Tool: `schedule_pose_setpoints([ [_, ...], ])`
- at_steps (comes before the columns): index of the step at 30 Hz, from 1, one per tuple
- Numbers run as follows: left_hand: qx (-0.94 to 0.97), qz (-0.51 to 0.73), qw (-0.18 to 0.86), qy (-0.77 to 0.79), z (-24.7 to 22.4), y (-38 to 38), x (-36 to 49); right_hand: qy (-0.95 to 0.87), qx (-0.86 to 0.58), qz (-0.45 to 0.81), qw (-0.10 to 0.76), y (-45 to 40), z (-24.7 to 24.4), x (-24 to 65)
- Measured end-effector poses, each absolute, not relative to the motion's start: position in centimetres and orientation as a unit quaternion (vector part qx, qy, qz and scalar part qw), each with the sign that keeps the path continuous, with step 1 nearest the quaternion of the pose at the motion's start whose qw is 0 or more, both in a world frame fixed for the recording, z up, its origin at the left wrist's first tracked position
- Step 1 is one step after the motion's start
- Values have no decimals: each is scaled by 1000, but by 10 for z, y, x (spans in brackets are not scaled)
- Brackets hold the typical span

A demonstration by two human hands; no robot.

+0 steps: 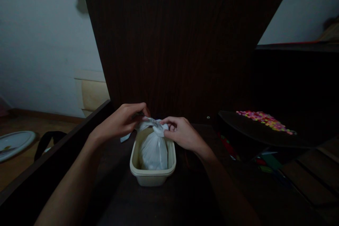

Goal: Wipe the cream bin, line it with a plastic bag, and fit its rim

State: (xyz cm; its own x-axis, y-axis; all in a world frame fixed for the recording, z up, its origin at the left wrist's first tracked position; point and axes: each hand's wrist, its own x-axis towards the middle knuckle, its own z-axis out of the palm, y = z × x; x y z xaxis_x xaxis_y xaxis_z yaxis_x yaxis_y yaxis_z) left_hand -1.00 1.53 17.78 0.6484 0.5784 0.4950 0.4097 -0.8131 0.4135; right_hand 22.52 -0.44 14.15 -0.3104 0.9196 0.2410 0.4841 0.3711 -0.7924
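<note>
A white plastic bag (154, 152), bulging and gathered into a knot at its top, sits inside a cream rectangular tub (153, 172) on the dark wooden surface. My left hand (129, 118) is closed on the twisted end of the bag, left of the knot. On the other side, my right hand (181, 131) pinches the bag at the knot with thumb and fingers. A loose flap of the bag hangs beyond the tub's left rim. What the bag contains is hidden.
A tall dark wooden panel (180, 42) rises right behind the tub. A low wooden edge (60, 152) runs along the left. To the right, a dark shelf (249, 134) bears many small colourful pieces (267, 120). A white round lid-like thing (17, 143) lies lower at far left.
</note>
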Motion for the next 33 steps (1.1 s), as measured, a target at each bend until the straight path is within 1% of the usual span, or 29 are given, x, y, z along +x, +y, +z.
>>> schedule_pose_setpoints([
  [3, 887, 323, 130, 302, 175, 16, -8, -747, -456, 305, 375, -2, 140, 227],
  [7, 878, 328, 121, 326, 173, 14, -3, -714, -396, 366, 448, 2, 136, 226],
  [9, 879, 332, 127, 318, 174, 12, 0, -690, -377, 394, 475, 2, 136, 223],
  [15, 899, 301, 148, 283, 179, 9, 6, -635, -366, 440, 519, 1, 136, 216],
  [21, 895, 299, 158, 290, 180, 9, -2, -642, -378, 437, 503, 1, 137, 217],
  [27, 905, 280, 154, 280, 180, 10, -8, -665, -419, 414, 459, 3, 135, 220],
  [33, 905, 265, 146, 298, 184, 5, 2, -639, -383, 453, 490, 4, 134, 218],
])
